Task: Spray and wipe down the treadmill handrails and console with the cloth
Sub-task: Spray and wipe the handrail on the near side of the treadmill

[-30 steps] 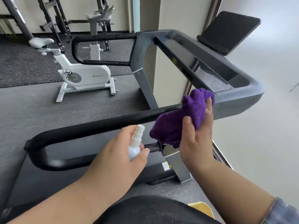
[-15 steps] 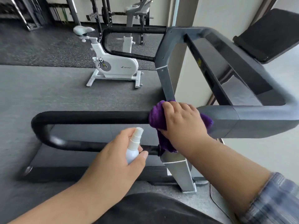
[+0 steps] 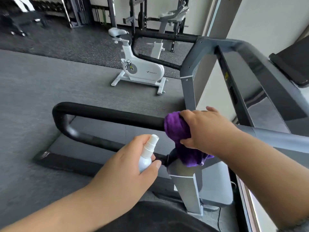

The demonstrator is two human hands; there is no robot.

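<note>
Cloth (image 3: 177, 128): soft, limp; bunched grip suited.
Right hand (image 3: 205, 129): clamped cloth round rail (image 3: 108, 114).
Left hand (image 3: 127, 166): gripped bottle (image 3: 148, 154).

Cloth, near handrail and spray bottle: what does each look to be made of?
Purple cloth: soft, fuzzy pile that bunches, likely microfibre. Near handrail: matte black covering, probably foam or rubber; the bend shows a shine. Spray bottle in the left hand: smooth white plastic, by its look. The right hand grips the cloth round the rail.
</note>
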